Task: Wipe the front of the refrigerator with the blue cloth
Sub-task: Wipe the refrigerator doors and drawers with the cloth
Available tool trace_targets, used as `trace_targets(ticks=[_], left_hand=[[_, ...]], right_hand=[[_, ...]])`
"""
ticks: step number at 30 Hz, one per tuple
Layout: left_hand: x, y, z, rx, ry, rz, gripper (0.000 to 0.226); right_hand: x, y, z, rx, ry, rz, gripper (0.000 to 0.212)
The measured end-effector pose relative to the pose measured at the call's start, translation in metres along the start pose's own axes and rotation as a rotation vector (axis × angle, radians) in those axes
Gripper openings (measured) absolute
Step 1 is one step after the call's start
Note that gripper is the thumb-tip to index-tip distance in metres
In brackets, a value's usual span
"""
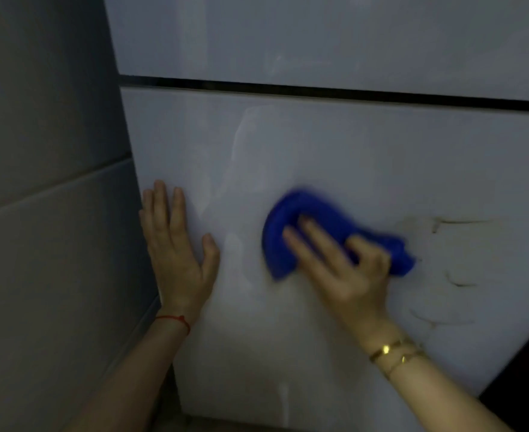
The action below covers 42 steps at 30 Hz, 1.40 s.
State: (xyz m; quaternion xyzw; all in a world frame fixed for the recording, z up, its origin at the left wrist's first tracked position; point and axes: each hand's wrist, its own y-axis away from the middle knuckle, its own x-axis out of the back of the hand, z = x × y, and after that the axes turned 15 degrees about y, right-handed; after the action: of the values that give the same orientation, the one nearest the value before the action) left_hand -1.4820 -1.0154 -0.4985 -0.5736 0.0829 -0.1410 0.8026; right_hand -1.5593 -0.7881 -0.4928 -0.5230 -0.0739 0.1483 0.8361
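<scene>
The refrigerator front is white and glossy, split by a dark horizontal gap between an upper and a lower door. My right hand presses a bunched blue cloth flat against the lower door, fingers spread over it; the cloth is blurred with motion. My left hand lies flat on the lower door near its left edge, fingers together and pointing up, holding nothing. Faint streaks show on the door above the cloth.
A grey tiled wall runs along the refrigerator's left side. Brownish cracked marks mottle the door to the right of the cloth. A dark area lies past the door's lower right edge.
</scene>
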Motion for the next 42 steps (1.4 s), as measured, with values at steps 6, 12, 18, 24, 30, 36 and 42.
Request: trace_targets(ticks=[6,12,18,24,30,36,42], left_hand=[[-0.001,0.0,-0.001,-0.017,-0.013,0.014,0.066],[0.0,0.0,-0.002,-0.023,-0.033,0.007,0.064],[-0.001,-0.001,-0.003,-0.017,-0.022,0.014,0.066],[-0.002,0.0,-0.003,-0.016,-0.052,0.01,0.066],[0.0,0.0,-0.001,0.015,-0.025,-0.007,0.068],[0.0,0.0,-0.003,0.007,-0.052,-0.009,0.065],[-0.001,0.0,-0.002,0.009,-0.058,-0.011,0.066]], right_hand=[[0.015,0.051,0.029,0.317,-0.015,-0.109,0.051],[-0.005,-0.041,0.015,-0.312,-0.013,0.037,0.044],[0.005,0.051,0.012,0.338,0.033,-0.063,0.048],[0.0,-0.049,0.06,-0.042,0.0,0.045,0.042],[0.0,-0.041,-0.006,0.036,-0.013,0.026,0.047],[0.016,0.049,0.048,0.328,0.02,-0.123,0.054],[-0.004,-0.075,0.03,-0.269,-0.021,0.041,0.045]])
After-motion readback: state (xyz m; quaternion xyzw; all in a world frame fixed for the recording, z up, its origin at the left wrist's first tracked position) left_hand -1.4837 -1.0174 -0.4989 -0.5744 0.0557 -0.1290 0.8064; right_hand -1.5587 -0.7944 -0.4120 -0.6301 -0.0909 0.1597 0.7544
